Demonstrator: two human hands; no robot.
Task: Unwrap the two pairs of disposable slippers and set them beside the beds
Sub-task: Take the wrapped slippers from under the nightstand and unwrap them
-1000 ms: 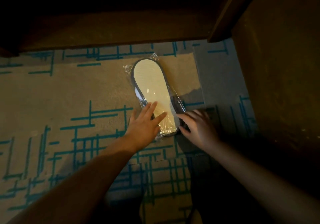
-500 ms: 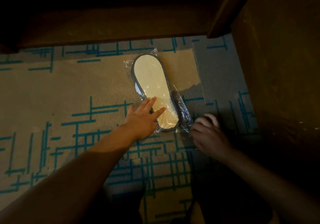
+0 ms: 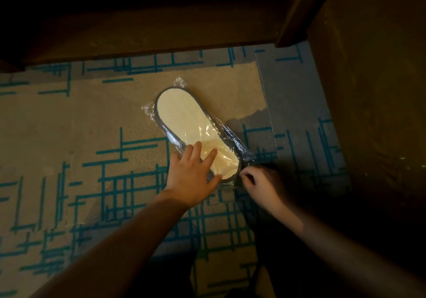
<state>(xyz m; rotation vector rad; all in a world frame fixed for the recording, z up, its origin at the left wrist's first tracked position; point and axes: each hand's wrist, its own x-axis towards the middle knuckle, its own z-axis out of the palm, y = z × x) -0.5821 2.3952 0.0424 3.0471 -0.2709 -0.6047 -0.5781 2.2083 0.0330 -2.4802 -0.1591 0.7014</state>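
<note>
A pair of disposable slippers lies sole-up on the carpet, pale cream with a dark rim, sealed in clear plastic wrap. My left hand lies flat with fingers spread on the near end of the package, pressing it down. My right hand is at the package's near right corner, fingers curled and pinching the edge of the plastic wrap. Only one package is in view.
The floor is a beige carpet with teal line patterns. Dark wooden furniture runs along the far side, and a tall wooden panel stands at the right. The room is dim.
My right hand drew back from the package, then returned to its near right corner and closed on the wrap. My left hand stayed pressed on the package, which turned slightly.
</note>
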